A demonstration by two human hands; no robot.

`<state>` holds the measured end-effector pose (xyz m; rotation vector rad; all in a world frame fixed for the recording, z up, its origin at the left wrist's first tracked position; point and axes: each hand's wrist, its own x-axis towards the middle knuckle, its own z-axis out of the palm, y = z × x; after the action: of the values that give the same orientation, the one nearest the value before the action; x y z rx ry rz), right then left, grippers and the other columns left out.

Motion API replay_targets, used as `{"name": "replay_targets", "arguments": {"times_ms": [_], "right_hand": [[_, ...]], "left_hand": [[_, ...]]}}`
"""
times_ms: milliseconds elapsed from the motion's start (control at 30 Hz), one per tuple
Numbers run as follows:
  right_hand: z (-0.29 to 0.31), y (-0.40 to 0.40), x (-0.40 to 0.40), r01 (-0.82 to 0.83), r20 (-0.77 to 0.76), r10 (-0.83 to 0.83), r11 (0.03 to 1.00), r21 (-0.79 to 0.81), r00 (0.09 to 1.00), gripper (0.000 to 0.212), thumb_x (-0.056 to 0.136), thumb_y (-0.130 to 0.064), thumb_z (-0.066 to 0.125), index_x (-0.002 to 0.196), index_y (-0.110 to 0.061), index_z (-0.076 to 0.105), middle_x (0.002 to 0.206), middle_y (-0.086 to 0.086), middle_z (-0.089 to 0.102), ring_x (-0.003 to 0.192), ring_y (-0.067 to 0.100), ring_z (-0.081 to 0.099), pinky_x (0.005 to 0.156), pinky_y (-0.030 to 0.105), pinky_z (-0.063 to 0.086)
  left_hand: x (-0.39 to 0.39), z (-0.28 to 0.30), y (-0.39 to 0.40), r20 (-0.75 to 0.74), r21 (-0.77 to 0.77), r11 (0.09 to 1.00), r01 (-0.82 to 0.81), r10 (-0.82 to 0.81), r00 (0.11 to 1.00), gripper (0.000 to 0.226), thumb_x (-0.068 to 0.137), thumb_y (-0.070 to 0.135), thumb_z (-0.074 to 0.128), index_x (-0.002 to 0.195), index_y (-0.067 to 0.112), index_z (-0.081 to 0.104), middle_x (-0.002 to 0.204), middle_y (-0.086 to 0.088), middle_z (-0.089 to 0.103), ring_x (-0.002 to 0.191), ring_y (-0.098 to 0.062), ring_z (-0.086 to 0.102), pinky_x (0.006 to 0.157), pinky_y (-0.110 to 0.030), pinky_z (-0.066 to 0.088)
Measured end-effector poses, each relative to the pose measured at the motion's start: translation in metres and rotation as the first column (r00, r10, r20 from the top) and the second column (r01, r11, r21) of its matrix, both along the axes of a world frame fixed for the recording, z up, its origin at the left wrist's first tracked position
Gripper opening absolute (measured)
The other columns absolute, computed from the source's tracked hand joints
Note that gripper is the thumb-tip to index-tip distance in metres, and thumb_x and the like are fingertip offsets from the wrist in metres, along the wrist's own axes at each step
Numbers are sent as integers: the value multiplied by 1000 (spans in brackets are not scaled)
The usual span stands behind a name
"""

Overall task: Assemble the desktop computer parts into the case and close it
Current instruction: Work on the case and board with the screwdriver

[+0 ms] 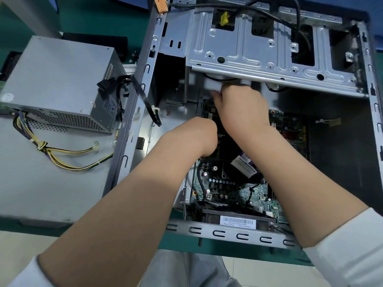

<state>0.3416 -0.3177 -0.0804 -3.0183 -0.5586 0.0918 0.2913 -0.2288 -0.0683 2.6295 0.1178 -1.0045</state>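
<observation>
Both my hands reach into the open case (132, 121) over the motherboard (226, 189), right hand (242, 106) gripping a grey part (213, 84) under the drive cage (269, 56) edge, left hand (199, 137) hidden, grip untellable, PSU (60, 83) outside on the table (93, 19).

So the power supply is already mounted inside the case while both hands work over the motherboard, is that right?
Not quite. The head view shows the power supply outside the case, on the grey panel beside it. Both hands, left and right, are indeed over the motherboard.
</observation>
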Motion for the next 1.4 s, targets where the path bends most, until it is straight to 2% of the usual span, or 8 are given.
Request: {"name": "replay_targets", "arguments": {"times_ms": [233, 400, 700, 833, 967, 1167, 1267, 1400], "right_hand": [[6, 5, -9, 31, -117, -25, 998, 51, 993, 9, 91, -9, 51, 85, -9, 45, 69, 8, 39, 73, 32, 46, 62, 34, 32], [4, 5, -5, 3, -17, -2, 1000, 30, 1000, 18, 95, -14, 48, 99, -2, 61, 92, 19, 65, 88, 39, 62, 62, 33, 32], [10, 8, -10, 81, -191, -64, 994, 80, 980, 15, 88, -7, 49, 84, -10, 36, 76, 8, 41, 71, 31, 40, 62, 35, 32], [7, 8, -7, 43, -72, -41, 998, 34, 997, 12, 95, -14, 49, 97, -4, 56, 90, 17, 62, 83, 37, 58, 62, 33, 33], [6, 5, -6, 44, -120, -40, 999, 33, 992, 16, 97, -16, 49, 102, -2, 55, 87, 15, 59, 81, 35, 56, 62, 33, 34], [8, 9, -9, 70, -259, -36, 990, 124, 965, 12, 93, -7, 46, 103, -1, 45, 77, 10, 45, 76, 32, 49, 63, 35, 35], [10, 8, -8, 30, -137, -21, 998, 64, 990, 12, 95, -8, 47, 102, -2, 53, 93, 17, 61, 87, 37, 58, 64, 33, 34], [12, 5, -5, 31, -105, -33, 999, -26, 994, 17, 97, -13, 47, 101, -3, 60, 101, 18, 65, 95, 38, 60, 67, 33, 34]], "left_hand": [[1, 0, 0, -27, 6, 999, 32, -32, 999, 33, 88, -4, 41, 59, 10, 35, 62, -4, 36, 53, -15, 32, 47, -24, 26], [1, 0, 1, -27, -1, 1000, 10, -10, 1000, 29, 88, -4, 40, 63, 9, 36, 64, -4, 37, 54, -15, 32, 47, -24, 27], [1, 5, 0, -66, 21, 998, 53, -51, 997, 34, 88, -5, 41, 58, 10, 34, 62, -5, 36, 53, -15, 30, 46, -24, 25], [1, 7, 1, -64, 7, 999, 36, -35, 997, 31, 89, -4, 39, 61, 10, 35, 64, -4, 36, 54, -14, 31, 46, -23, 26], [1, 6, 0, -58, -8, 1000, 12, -12, 998, 30, 90, -3, 39, 64, 9, 36, 66, -4, 36, 55, -14, 32, 47, -22, 28], [-1, 6, 1, -73, -11, 1000, 14, -14, 997, 20, 93, 2, 41, 78, 9, 52, 66, -2, 35, 76, -23, 41, 80, -36, 46], [0, 6, -2, -84, 9, 999, 35, -34, 996, 32, 90, -4, 40, 61, 9, 37, 66, -4, 37, 62, -19, 38, 63, -31, 42], [1, 4, 0, -46, 7, 1000, 26, -25, 999, 29, 92, 0, 40, 65, 10, 37, 67, -4, 39, 56, -14, 35, 46, -23, 28]]}}
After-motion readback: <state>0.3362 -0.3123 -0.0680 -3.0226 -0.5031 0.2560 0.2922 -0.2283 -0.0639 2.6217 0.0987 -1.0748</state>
